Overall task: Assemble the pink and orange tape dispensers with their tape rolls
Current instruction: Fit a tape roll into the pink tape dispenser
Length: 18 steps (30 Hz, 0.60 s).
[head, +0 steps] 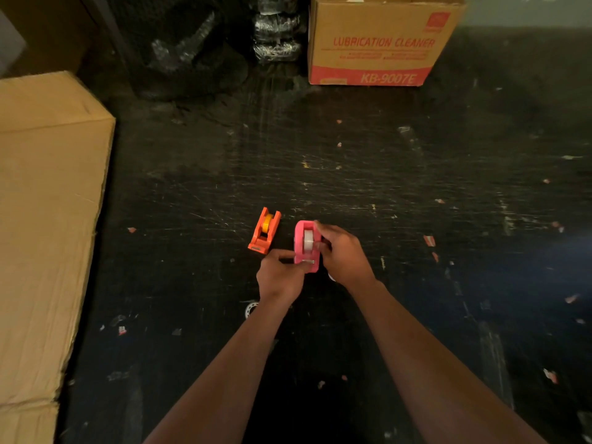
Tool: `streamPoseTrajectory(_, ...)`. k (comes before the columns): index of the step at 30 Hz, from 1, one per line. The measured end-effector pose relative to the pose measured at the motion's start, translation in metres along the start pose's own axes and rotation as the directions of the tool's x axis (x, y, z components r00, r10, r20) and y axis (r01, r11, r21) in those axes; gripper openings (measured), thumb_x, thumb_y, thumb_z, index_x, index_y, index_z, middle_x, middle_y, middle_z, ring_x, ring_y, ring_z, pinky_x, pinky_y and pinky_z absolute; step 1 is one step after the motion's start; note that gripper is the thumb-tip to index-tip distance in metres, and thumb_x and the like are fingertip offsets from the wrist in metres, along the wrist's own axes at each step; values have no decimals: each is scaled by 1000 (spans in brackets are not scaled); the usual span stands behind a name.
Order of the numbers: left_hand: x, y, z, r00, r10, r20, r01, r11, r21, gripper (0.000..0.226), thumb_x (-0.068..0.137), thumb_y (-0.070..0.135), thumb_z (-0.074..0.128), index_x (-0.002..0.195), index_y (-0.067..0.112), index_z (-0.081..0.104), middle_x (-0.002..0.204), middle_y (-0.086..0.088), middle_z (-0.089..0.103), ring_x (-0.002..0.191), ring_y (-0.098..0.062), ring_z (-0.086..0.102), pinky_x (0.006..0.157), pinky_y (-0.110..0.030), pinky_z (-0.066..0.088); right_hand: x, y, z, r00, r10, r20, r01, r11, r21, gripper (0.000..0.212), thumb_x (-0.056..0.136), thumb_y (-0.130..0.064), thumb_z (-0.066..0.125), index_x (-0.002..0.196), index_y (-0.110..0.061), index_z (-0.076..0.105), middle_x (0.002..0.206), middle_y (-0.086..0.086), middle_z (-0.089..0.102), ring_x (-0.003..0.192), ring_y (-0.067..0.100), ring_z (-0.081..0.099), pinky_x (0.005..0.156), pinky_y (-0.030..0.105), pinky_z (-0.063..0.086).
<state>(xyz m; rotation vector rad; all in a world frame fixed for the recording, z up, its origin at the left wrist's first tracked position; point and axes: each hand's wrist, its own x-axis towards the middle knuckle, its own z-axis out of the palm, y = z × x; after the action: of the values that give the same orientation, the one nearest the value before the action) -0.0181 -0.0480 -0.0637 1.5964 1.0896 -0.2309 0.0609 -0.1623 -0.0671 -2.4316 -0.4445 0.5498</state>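
Both hands met on the pink dispenser [306, 246], which sat a little below the centre of the dark, scratched floor [400, 187]. The left hand [278, 277] came in from about seven o'clock of it, fingers [296, 263] pinched at the near end where the small metal cutter showed. The right hand [344, 254] came in from four o'clock, fingers [321, 233] curled against the dispenser's right wall beside the white tape roll [308, 237] — that roll already sat in the pink body. Whether the right fingertips held the roll's axle or only the wall could not be told.

Just beside it, at about ten o'clock, the orange dispenser [264, 231] lay apart from both hands, tilted so its cutter end pointed toward seven o'clock. A yellow tape roll [267, 220] sat inside it.

A pale ring-shaped thing [251, 308] peeked from under the left wrist — too hidden to name. Bits of reddish and white scrap dotted the floor.

At nine o'clock a large plain cardboard box [48, 219] filled the left edge. At one o'clock, well apart from the work, stood an open carton [381, 43] printed "LUBRICATION CLEANER" and "KB-9007E". At twelve o'clock dark bundles wrapped in shiny film [277, 36] stood against the back.
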Motion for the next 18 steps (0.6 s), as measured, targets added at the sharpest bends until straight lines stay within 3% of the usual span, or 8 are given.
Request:
streamPoseTrajectory(5,-1,-2,-3,999,39,32,-41,997,62,56,82,30,85,133,24,62,107,-1,73,85,-14,73,74,-34,63,1,2,1,1000,-10,-11,10,1000,-10,53,100,-7,58,151,-15,47,155,6,51,146,21,45,121,37,35)
streamPoseTrajectory(8,-4,-2,-5,991,129,32,-132,987,96,64,82,31,86,139,25,59,114,1,72,86,-10,71,65,-24,53,2,3,1,1000,-3,-13,3,1000,4,52,101,-8,58,151,-16,47,155,5,52,145,21,46,120,36,35)
streamPoseTrajectory(12,-6,-2,-6,986,160,38,-163,982,94,57,83,28,85,136,27,64,116,4,72,94,-8,68,75,-24,52,3,5,2,1000,-18,-15,18,1000,3,53,100,-7,59,151,-16,48,154,5,53,144,20,47,120,34,34)
streamPoseTrajectory(15,-6,-2,-6,985,166,38,-170,980,108,56,83,30,85,135,29,64,112,6,72,94,-8,68,74,-23,50,4,6,2,1000,-25,-16,26,1000,8,53,100,-7,59,151,-16,48,154,6,53,144,21,48,121,36,36)
streamPoseTrajectory(18,-7,-1,-7,984,173,37,-176,979,103,54,81,30,86,132,32,67,108,8,74,96,-10,70,83,-29,56,4,6,1,999,-37,-20,37,999,7,53,99,-5,59,150,-14,49,153,7,54,143,21,48,119,33,35)
